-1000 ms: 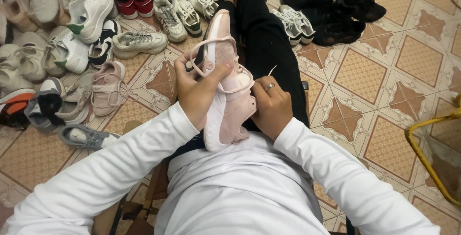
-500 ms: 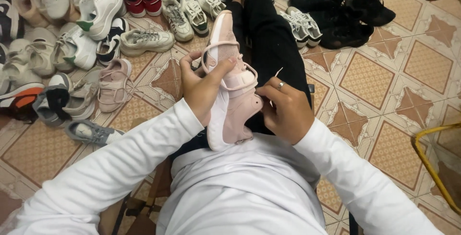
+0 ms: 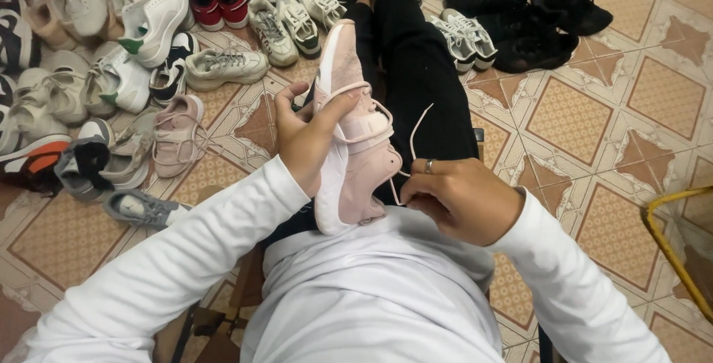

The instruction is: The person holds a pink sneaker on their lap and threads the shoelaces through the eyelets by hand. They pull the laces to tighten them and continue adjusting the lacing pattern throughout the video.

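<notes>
One pink sneaker [image 3: 355, 133] rests heel-down on the lap, toe pointing away, over the black trouser leg [image 3: 420, 73]. Left hand [image 3: 304, 140] wraps its side, fingers curled, thumb across the upper. Right hand [image 3: 460, 200] is closed in a pinch on the pale lace [image 3: 416, 129], drawn out taut beside the shoe. Lacing looks partly done: a band crosses mid-upper, one loose end sticks up, no bow visible. A matching pink sneaker [image 3: 178, 134] lies on the tiled floor [image 3: 594, 110] among the shoe pile.
</notes>
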